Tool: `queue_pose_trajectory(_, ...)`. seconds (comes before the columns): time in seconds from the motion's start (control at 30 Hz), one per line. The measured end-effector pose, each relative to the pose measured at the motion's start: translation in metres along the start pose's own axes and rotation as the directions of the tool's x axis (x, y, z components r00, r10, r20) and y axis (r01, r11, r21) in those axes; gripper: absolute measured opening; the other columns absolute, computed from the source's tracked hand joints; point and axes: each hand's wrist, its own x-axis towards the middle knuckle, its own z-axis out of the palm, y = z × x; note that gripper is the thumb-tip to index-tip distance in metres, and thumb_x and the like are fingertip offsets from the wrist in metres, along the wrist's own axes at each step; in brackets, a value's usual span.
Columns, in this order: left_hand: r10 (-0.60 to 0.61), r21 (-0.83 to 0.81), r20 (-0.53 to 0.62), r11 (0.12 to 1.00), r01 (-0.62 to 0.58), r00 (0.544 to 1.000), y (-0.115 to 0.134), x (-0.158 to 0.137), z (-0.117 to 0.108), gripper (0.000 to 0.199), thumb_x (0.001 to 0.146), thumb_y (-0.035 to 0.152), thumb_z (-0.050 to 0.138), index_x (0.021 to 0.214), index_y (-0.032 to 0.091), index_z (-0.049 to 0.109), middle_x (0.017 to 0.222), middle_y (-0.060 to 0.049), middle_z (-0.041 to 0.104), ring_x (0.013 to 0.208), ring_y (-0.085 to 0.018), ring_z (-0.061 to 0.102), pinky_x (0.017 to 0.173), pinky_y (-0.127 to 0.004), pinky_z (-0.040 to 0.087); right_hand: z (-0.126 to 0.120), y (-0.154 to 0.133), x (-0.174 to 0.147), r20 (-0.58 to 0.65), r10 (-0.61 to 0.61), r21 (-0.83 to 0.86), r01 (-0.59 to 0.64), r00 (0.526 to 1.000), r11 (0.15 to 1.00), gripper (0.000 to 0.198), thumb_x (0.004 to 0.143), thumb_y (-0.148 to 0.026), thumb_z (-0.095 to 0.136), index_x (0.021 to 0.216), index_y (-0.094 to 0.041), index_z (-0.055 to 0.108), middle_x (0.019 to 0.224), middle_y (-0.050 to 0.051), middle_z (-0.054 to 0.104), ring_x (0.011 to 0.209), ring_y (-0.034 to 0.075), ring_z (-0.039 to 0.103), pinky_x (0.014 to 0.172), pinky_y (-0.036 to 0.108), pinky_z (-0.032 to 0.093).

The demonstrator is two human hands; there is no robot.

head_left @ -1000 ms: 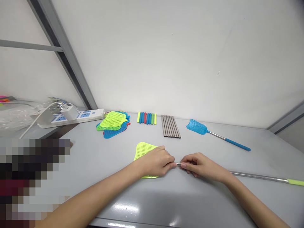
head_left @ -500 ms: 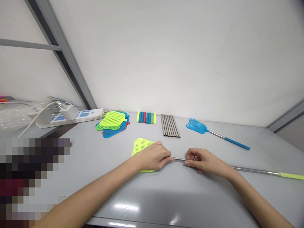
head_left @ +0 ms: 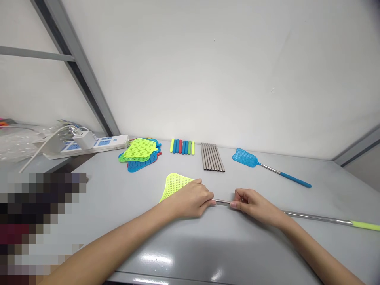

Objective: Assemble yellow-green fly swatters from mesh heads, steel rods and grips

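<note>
Swatter head (head_left: 173,185), yellow-green mesh, lay flat on the table (head_left: 190,241) under your left hand (head_left: 191,199), its far left part showing beyond your knuckles. Your left hand was closed over the head's near end, fingertips pinched at the spot where the metal rod (head_left: 314,216) met it. Your right hand (head_left: 252,204) sat just to the right of the left, fingers curled and gripping the same rod, with a short bare stretch of metal showing between the two hands. From your right hand the rod ran on to the right along the table and ended in a yellow-green grip (head_left: 366,226) at the frame's edge.

Beyond your right hand lay a blue swatter (head_left: 268,168), fully put together, head toward your hands and handle pointing right. Straight beyond the gap between your hands sat a row of bare rods (head_left: 212,157), side by side, and just left of them a row of coloured grips (head_left: 182,146). Beyond your left hand was a stack of mesh heads (head_left: 140,153), green on top of blue. Farther left of those, a power strip (head_left: 89,143) with a white plug in it rested against the wall.
</note>
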Motion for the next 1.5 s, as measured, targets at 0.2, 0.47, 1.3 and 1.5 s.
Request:
queue_pose_trajectory(0.2,-0.007,0.044,0.007,0.999,0.007,1.000,0.007,0.000,0.000,0.032,0.087,0.029,0.034,0.060,0.016,0.046,0.055,-0.001,0.054,0.050,-0.012,0.042,0.061,-0.028,0.030,0.002,-0.002,-0.001,0.018,-0.023,-0.013,0.023,1.000,1.000,0.028,0.080,-0.039,0.044,0.063,-0.017,0.042,0.057,-0.004,0.037,0.053,0.009,0.032,0.046,0.020,0.025)
queue_pose_trajectory(0.47,-0.015,0.069,0.030,0.998,0.013,0.999,0.011,0.003,0.002,0.032,0.087,0.030,0.035,0.061,0.016,0.047,0.055,-0.001,0.055,0.052,-0.013,0.045,0.062,-0.028,0.031,0.003,-0.006,-0.001,0.055,-0.112,-0.122,0.118,0.992,0.985,0.031,0.085,-0.034,0.036,0.063,-0.017,0.049,0.057,-0.003,0.044,0.054,0.009,0.037,0.051,0.021,0.028)
queue_pose_trajectory(1.3,-0.095,0.018,0.002,0.995,0.095,0.995,-0.024,0.005,-0.016,0.035,0.087,0.032,0.031,0.061,0.016,0.047,0.062,0.000,0.048,0.062,-0.013,0.045,0.071,-0.029,0.034,-0.046,0.018,-0.002,-0.050,0.055,-0.115,-0.060,0.997,0.992,0.032,0.069,-0.049,0.054,0.066,-0.017,0.053,0.062,-0.001,0.049,0.056,0.011,0.042,0.049,0.022,0.032)
queue_pose_trajectory(1.5,-0.154,-0.022,-0.083,0.988,0.153,0.985,-0.030,0.003,-0.018,0.031,0.084,0.037,0.037,0.065,0.017,0.052,0.088,-0.005,0.053,0.080,-0.017,0.049,0.074,-0.030,0.037,-0.046,0.020,-0.001,-0.086,0.036,-0.117,-0.046,0.996,0.992,0.037,0.068,-0.054,0.053,0.065,-0.017,0.056,0.062,0.000,0.050,0.057,0.012,0.043,0.050,0.023,0.032)
